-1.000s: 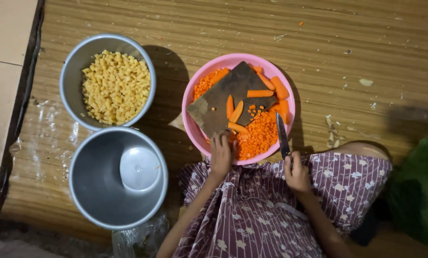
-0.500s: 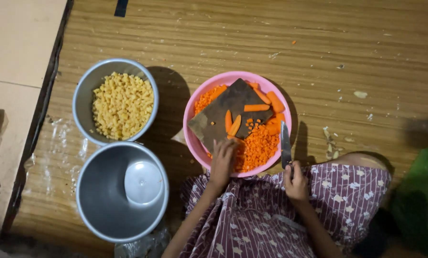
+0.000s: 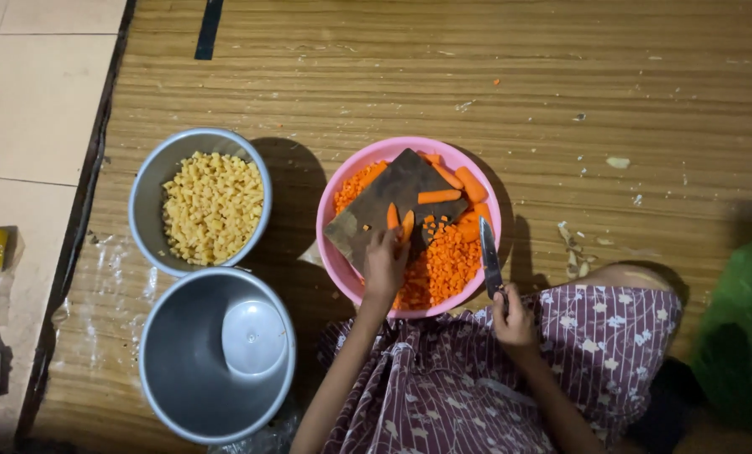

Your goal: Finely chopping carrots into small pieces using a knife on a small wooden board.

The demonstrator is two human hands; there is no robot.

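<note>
The person sits on the striped woven floor mat [image 3: 561, 76] with a round pink plastic basin [image 3: 330, 244] just in front of the knees. A dark wooden chopping board [image 3: 384, 197] lies tilted inside the basin, covering its centre and reaching to its 11 o'clock rim. The left hand [image 3: 384, 267] rests on the near edge of the board, fingers curled down onto two short orange carrot pieces [image 3: 399, 220] and pinning them against the wood. More carrot sticks [image 3: 452, 181] lie across the board toward 1 o'clock, and a heap of small diced carrot [image 3: 447, 261] fills the basin from 3 to 6 o'clock.

The right hand [image 3: 512, 315] sits just outside the basin's rim at 5 o'clock, fingers clenched round the handle of a slim dark-bladed kitchen knife [image 3: 489, 256], whose tip points up toward 12 o'clock over the basin's right edge, clear of the board.

At the basin's 9 o'clock stands a round steel bowl of pale yellow kernels [image 3: 212, 206]. At 7 o'clock, touching that bowl, is a larger empty steel pot [image 3: 174, 370] with a small white plastic cup [image 3: 254, 336] lying inside. Pale scraps of peel [image 3: 573, 248] are scattered on the mat at 3 o'clock.
</note>
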